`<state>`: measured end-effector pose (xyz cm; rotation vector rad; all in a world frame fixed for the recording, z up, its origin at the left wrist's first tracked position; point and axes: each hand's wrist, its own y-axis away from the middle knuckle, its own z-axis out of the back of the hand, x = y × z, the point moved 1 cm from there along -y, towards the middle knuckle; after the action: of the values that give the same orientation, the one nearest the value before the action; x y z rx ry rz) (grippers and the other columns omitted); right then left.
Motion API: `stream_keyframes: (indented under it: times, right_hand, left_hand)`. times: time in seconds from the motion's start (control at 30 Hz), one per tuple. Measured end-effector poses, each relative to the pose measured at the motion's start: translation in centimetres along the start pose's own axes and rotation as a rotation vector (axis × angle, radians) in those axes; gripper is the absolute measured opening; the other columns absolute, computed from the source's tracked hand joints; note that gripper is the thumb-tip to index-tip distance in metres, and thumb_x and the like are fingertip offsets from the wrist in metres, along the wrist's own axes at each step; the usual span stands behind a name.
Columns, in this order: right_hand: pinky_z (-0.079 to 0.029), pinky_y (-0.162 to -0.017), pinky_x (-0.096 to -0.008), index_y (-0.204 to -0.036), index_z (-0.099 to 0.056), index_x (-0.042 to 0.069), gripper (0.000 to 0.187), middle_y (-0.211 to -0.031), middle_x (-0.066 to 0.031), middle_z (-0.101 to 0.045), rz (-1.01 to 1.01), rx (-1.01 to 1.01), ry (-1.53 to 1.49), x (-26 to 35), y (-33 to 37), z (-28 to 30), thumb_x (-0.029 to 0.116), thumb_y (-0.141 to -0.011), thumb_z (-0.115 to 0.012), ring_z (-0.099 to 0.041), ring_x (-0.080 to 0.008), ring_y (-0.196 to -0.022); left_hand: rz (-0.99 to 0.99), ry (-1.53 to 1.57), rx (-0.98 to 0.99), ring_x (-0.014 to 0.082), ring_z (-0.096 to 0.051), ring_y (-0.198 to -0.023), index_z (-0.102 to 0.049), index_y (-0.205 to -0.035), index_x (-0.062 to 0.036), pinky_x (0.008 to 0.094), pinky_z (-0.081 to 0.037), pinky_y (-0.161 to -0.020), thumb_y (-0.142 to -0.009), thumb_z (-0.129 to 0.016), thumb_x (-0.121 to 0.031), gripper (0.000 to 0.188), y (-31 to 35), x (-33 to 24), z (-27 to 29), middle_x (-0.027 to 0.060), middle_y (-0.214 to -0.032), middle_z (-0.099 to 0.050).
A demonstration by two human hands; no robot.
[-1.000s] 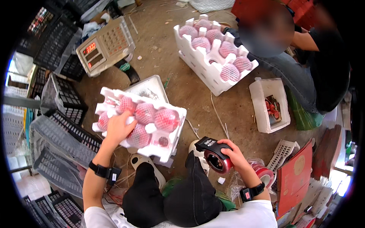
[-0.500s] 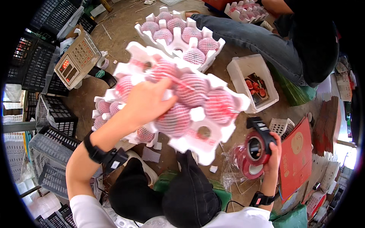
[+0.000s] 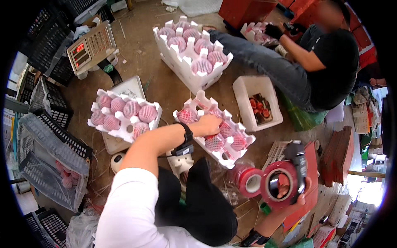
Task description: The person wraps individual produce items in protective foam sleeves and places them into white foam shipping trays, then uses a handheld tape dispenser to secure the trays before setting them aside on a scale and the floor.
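My left hand (image 3: pixel 208 125) reaches down into a white foam fruit tray (image 3: pixel 225 155) in front of my knees. Its fingers are closed at the middle of the tray, among round fruits (image 3: pixel 238 141) in pink net sleeves; the fingertips are partly hidden. Off to the right, my right hand (image 3: pixel 305 193) grips a black tape dispenser (image 3: pixel 296 155) with a wide roll of red tape (image 3: pixel 271 197) on it. Beside that roll is another red roll (image 3: pixel 251 184) with a white core, close to some clear film.
A filled foam tray (image 3: pixel 124 115) rests on the scale (image 3: pixel 130 87) at left. Stacked foam trays (image 3: pixel 182 66) stand ahead, with a white foam box (image 3: pixel 244 101) to their right. A co-worker (image 3: pixel 318 62) sits at upper right. Black crates (image 3: pixel 53 103) line the left.
The tray under my left hand has gone from raised near me to lower down, exposing the stacked trays and scale. My right hand has brought the tape dispenser lower and turned it.
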<state>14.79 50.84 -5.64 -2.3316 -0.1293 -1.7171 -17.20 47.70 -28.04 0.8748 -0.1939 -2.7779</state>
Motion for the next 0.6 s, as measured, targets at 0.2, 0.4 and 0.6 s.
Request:
stream_keyframes:
  times: [0.2, 0.4, 0.6]
  right_hand:
    - [-0.05, -0.043, -0.026, -0.125, -0.045, 0.004, 0.067, -0.092, -0.0208, -0.06, -0.236, 0.152, 0.059, -5.8, -0.2, -4.7, 0.037, -0.072, -0.07, -0.06, -0.0195, -0.053]
    - [-0.048, -0.08, -0.0309, -0.111, -0.062, 0.0, 0.06, -0.103, -0.0103, -0.061, -0.259, 0.662, 0.339, -9.7, -1.0, -9.4, 0.032, -0.062, -0.076, -0.061, -0.0215, -0.094]
    - [-0.051, -0.079, -0.0321, -0.11, -0.064, -0.001, 0.053, -0.102, -0.0151, -0.068, -0.167, 1.19, 0.196, -14.9, 0.7, -17.4, 0.025, -0.066, -0.077, -0.067, -0.0251, -0.09]
  left_hand:
    - [0.067, 0.069, 0.092, 0.0356, -0.066, -0.085, -0.06, -0.102, -0.002, 0.0483, -0.052, -0.074, -0.081, -0.061, -0.034, 0.038, -0.7, 3.4, -3.6, 0.0202, -0.091, -0.067]
    - [0.444, 1.694, 0.557, 0.0171, -0.055, -0.109, -0.057, -0.12, -0.011, 0.0386, -0.049, -0.084, -0.095, -0.038, -0.062, 0.06, 8.2, 4.9, 5.4, 0.0058, -0.122, -0.058]
    - [0.567, 1.762, 0.06, 0.0124, -0.058, -0.098, -0.063, -0.113, -0.0131, 0.0329, -0.046, -0.09, -0.099, -0.045, -0.046, 0.04, 20.9, 4.8, 12.1, -0.0009, -0.108, -0.063]
